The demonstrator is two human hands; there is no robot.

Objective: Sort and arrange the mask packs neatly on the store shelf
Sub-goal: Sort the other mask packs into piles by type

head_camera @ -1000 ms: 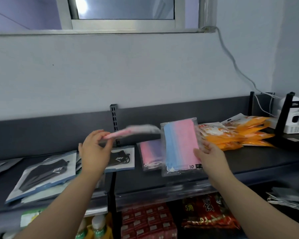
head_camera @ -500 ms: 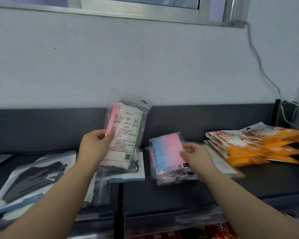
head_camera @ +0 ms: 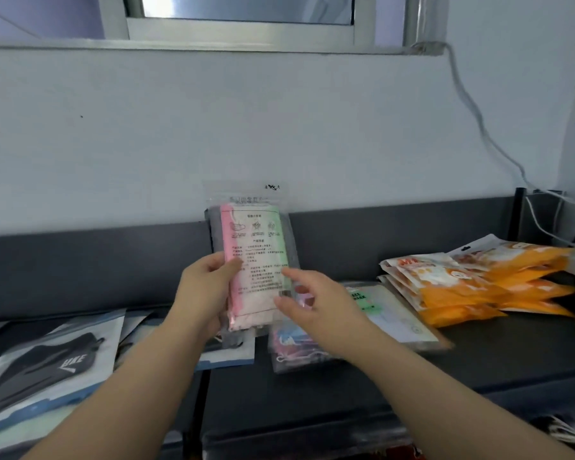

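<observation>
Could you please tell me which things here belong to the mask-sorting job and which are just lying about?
Job: printed clear pack gripped by left hand, right hand open beside it, pink-blue pack, green-label pack, black mask packs, orange packs, shelf.
Lying about: wall cable, window frame.

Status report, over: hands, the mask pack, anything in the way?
Left hand grips printed mask pack, upright above shelf. Right hand open, fingers at its right edge. Pink-blue pack lies flat under right hand.

We've got a clear pack (head_camera: 253, 260) showing pink, white, green; orange-and-white packs (head_camera: 478, 283) at the right end of the dark grey shelf (head_camera: 478, 363); black mask pack (head_camera: 47, 370) far left.
</observation>
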